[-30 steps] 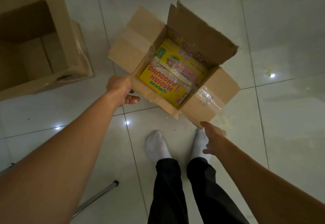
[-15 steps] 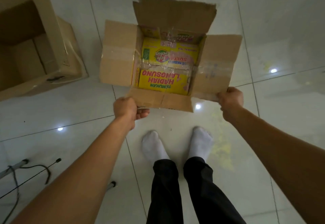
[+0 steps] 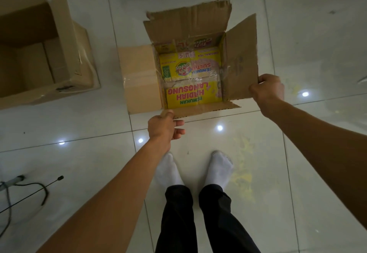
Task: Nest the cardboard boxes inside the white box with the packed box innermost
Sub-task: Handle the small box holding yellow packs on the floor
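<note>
Empty carton (image 3: 39,54) well left of hand-held packed box (image 3: 190,77)

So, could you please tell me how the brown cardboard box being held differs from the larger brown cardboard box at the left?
The held brown cardboard box is full of yellow printed packets; the larger brown cardboard box looks empty. The held box is gripped at its flaps by the left hand and right hand; the larger box is untouched and partly out of frame. Both are open-topped.
</note>
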`<action>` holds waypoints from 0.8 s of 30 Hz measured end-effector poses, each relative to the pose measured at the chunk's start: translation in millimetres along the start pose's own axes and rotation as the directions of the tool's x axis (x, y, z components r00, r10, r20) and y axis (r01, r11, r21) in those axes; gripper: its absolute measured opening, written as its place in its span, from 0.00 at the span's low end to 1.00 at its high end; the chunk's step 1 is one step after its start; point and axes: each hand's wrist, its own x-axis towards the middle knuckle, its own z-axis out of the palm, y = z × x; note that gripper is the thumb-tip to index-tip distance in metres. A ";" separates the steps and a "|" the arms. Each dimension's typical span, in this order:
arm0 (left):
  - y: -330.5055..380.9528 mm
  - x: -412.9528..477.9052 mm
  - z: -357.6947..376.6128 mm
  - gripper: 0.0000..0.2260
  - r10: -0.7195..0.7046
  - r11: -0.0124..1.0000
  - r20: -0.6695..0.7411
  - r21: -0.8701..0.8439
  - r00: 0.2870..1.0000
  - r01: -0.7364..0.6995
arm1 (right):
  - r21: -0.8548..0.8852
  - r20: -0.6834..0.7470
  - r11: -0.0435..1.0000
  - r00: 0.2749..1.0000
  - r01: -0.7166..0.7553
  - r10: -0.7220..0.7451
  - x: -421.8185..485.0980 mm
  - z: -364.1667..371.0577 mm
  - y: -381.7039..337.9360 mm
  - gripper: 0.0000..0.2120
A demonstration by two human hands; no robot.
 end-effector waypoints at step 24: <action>2.9 -6.4 -7.6 0.32 0.027 0.999 -0.230 -0.035 0.973 -0.036 | -0.272 -0.175 0.952 0.966 0.138 -0.190 -28.6 -8.8 -11.5 0.30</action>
